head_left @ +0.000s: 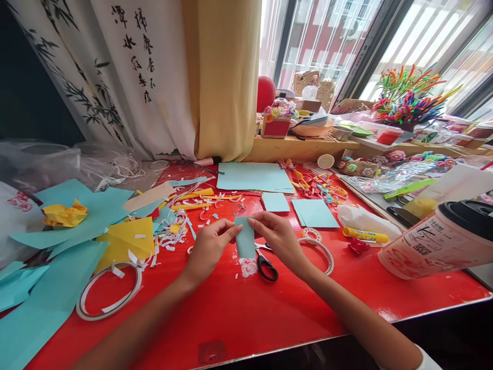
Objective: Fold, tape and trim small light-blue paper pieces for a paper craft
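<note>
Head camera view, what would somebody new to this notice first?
Probably the bright red table across the lower middle. At its center, the left hand and right hand pinch a light-blue paper strip near its top. The large drink cup at far right and multicolored bunch at upper right also stand out.

White curtain, printed with bamboo and black characters; yellow curtain, hung beside it. Disposable cup, topped with a black lid, placed on the tabletop at right. Multicoloured stems, bunched before the window. Clear plastic, heaped at far left.
</note>
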A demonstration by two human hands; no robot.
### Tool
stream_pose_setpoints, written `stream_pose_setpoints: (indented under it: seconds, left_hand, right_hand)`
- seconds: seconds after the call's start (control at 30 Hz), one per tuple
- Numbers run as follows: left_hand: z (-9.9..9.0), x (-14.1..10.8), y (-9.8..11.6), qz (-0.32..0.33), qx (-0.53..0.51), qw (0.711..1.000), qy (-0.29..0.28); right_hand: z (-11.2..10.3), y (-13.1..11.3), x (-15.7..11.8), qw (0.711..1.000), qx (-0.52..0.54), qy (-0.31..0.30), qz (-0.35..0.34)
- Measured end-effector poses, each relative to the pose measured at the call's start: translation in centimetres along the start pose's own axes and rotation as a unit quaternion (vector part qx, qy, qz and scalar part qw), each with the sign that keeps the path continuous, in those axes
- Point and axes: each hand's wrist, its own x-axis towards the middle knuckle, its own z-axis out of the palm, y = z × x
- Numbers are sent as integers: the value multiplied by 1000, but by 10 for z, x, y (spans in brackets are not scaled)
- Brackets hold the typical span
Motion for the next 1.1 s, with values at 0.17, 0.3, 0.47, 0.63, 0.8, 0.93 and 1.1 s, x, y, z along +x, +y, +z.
stream_pose_setpoints:
  seconds: [0.17, 0.3, 0.47, 0.63, 0.8, 0.93, 1.1]
  left_hand:
    - [1, 2, -3, -14, -28, 997, -70]
    - [2, 1, -4, -24, -1, 996, -86]
    - [4, 1, -5, -27, -14, 995, -94]
    - [4, -1, -4, -34, 2, 995, -97]
    - [8, -1, -6, -39, -59, 989, -129]
    - [10, 0, -6, -54, -52, 990, -122]
    - [7, 0, -8, -37, -26, 991, -127]
  right_hand:
    - [-1, -1, 1, 1000, 25, 12, 7]
    - [-1, 2, 1, 1000, 14, 17, 11]
    - [-2, 4, 2, 999, 1, 34, 0]
    - [-2, 3, 2, 999, -2, 41, -9]
    - [-1, 3, 2, 999, -5, 45, -9]
    - [-1, 5, 3, 999, -4, 41, -4]
    - [-2, 7, 3, 999, 3, 46, -7]
